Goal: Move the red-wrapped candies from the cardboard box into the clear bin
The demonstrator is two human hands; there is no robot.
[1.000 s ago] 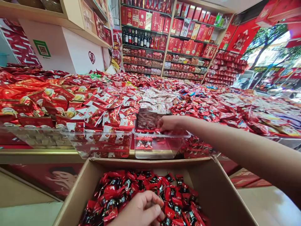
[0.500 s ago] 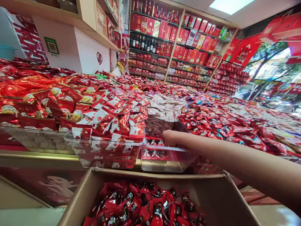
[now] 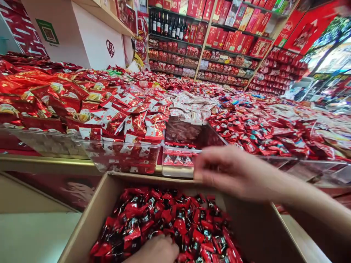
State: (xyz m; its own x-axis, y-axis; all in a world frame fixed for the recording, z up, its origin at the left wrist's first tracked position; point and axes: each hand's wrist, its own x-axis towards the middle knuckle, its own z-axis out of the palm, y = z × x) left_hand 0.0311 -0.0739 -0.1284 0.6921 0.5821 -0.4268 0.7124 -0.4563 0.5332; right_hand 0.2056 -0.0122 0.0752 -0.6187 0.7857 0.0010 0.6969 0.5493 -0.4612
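Note:
An open cardboard box in front of me holds a heap of wrapped candies in shiny red and black. My left hand is down among these candies, its fingers curled into the heap and their tips hidden. Over the box's far edge is my right hand, blurred by motion. Its fingers are bent, with a gap to the thumb, and nothing shows in them. Just beyond stands a clear plastic bin with a low layer of red wrapped candies at its front.
Left of that bin, another clear bin is piled with red and white packets. White packets lie behind, and red packets spread to the right. A gold counter edge runs along the front. Stocked shelves line the back.
My right hand has come back out of the clear bin toward the box. My left hand has come into view in the box's candies. The view has tilted down.

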